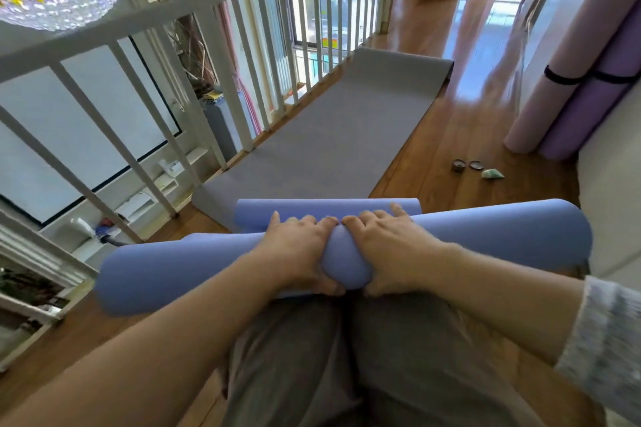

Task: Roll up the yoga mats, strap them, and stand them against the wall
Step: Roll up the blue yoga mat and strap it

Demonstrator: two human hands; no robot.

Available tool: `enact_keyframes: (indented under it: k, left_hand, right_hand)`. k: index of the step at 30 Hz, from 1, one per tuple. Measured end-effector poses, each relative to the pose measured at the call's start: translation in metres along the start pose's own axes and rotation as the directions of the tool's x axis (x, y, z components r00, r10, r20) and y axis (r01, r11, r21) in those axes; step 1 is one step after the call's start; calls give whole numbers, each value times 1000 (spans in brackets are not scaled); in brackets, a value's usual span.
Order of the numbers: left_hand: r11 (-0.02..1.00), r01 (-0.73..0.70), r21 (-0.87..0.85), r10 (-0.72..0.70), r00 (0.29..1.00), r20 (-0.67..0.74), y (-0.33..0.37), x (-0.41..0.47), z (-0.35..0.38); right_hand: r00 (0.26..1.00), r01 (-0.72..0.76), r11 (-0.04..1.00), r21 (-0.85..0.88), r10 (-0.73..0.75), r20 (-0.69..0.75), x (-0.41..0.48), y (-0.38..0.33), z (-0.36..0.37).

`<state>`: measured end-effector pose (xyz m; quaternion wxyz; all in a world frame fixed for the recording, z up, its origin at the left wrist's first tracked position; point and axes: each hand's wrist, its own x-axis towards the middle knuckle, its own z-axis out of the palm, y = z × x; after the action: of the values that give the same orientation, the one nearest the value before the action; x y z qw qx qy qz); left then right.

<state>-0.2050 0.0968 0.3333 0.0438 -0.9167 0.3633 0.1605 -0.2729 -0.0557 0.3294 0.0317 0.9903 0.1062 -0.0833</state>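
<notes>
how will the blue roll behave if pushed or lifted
Probably soft and squashy: the blue roll dents where the left hand and right hand squeeze it. Round, so a push likely rolls it. It looks unstrapped, so it may loosen when lifted.

I can read no text, number or brand anywhere in my head view. At about twelve o'clock an orange-and-yellow sticker (330, 42) sits on the window (333, 10) behind the white railing (213, 55). Its print is too blurred to make out.
</notes>
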Motion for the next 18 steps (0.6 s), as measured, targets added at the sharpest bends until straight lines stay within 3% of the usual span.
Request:
enact_keyframes:
  k: [2, 6, 10, 12, 18]
  left_hand:
    - [999, -18, -49, 21, 998, 58, -7, 7, -8]
    - [993, 2, -122, 14, 991, 132, -13, 16, -15]
    - [982, 48, 183, -22, 990, -142, 0, -5, 17]
    - [970, 86, 226, -29, 970, -243, 6, -14, 32]
    - [990, 71, 125, -43, 977, -210, 3, -9, -1]
  right_hand:
    - [998, -18, 992, -126, 9, -68, -1, -10, 12]
    - [961, -52, 998, -26, 43, -275, 6, -7, 28]
    - [976, -65, 998, -8, 62, -209, 10, -6, 26]
    - [978, -85, 996, -31, 78, -193, 8, -7, 28]
    - [992, -49, 997, -51, 43, -122, 8, -9, -8]
